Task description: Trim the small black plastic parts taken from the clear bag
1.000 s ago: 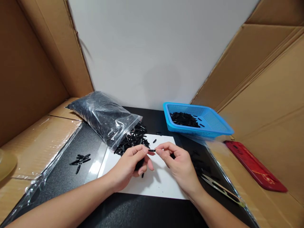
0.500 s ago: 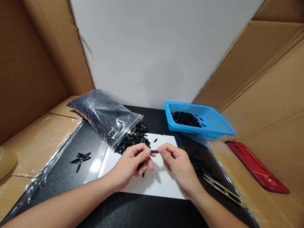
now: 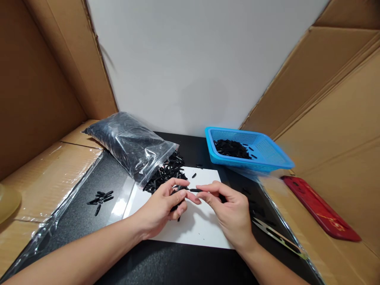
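Two hands meet over a white sheet [image 3: 202,229], pinching one small black plastic piece [image 3: 194,190] between them.

Left hand [image 3: 162,204] grips the piece's left end with thumb and forefinger, its other fingers curled around several more black pieces; right hand [image 3: 230,208] nips the right end, fingers drawn together. The piece lies level, just above the sheet's far half. A clear bag [image 3: 129,144] of like pieces lies rear left, its mouth spilling a loose heap [image 3: 166,172] onto the sheet. A blue basket [image 3: 267,156] holding more stands rear right. Thread snips [image 3: 274,235] lie right of the right wrist; a few stray pieces [image 3: 101,196] sit well left.
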Motion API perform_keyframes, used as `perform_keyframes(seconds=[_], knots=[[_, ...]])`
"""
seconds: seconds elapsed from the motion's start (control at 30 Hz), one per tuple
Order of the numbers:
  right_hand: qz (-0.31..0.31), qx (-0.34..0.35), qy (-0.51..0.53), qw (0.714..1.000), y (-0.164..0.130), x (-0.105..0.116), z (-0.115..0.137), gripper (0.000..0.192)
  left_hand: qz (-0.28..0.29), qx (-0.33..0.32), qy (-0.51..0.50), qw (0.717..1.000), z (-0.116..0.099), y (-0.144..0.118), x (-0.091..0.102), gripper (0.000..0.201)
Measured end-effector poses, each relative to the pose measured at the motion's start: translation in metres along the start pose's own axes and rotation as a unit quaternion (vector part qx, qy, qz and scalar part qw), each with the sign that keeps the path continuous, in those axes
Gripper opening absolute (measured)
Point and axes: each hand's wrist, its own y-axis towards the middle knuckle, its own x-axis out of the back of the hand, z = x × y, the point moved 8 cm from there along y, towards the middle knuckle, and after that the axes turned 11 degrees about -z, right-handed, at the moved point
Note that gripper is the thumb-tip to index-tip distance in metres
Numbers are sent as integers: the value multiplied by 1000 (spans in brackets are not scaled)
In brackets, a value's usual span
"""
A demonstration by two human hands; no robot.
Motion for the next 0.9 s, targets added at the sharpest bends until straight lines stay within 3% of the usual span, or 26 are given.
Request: perform_keyframes(seconds=[0.17, 0.3, 0.37, 0.43, 0.53, 0.6, 0.67, 0.77, 0.9], knots=[[-3, 72, -40, 997, -2, 1, 12, 7, 20, -20, 6, 1000, 0, 2, -2, 35], [8, 81, -62, 995, -4, 0, 13, 7, 16, -39, 30, 999, -3, 2, -2, 32], [5, 28, -39, 999, -3, 1, 5, 5, 9, -42, 42, 998, -4, 2, 0, 31], [17, -82, 51, 995, -3, -2, -10, 8, 5, -44, 59, 997, -4, 3, 1, 31], [72, -249, 209, 943, -7, -16, -27, 19, 9, -52, 86, 995, -5, 4, 1, 33], [99, -293, 217, 926, -9, -22, -32, 26, 12, -57, 99, 993, -4, 4, 1, 34], [107, -268, 151, 946, -7, -21, -33, 28, 13, -62, 108, 992, -4, 4, 0, 32], [121, -165, 11, 979, -4, -20, -27, 25, 14, -70, 127, 989, -4, 2, -1, 29], [119, -92, -63, 987, -5, -17, -20, 20, 3, -76, 150, 986, -7, 1, -1, 31]])
